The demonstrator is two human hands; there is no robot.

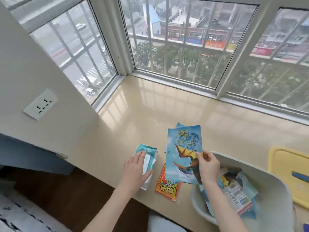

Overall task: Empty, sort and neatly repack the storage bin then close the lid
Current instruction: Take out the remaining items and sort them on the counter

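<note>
A white storage bin (274, 186) stands open at the lower right of the beige window sill, with several printed packets (237, 193) inside. My right hand (208, 168) pinches a blue dinosaur picture packet (183, 153) by its right edge and holds it above the sill, just left of the bin. My left hand (136, 171) lies flat with straight fingers on a stack of teal and white packets (148, 159). An orange-red packet (167, 188) lies on the sill under the raised blue one. The yellow lid (284, 164) lies to the right, behind the bin.
More blue packets (179, 125) peek out on the sill behind the raised one. The sill (150, 106) runs back to barred windows (184, 47). A wall with a socket (41, 104) stands at left. Dark floor (66, 195) lies below the sill's front edge.
</note>
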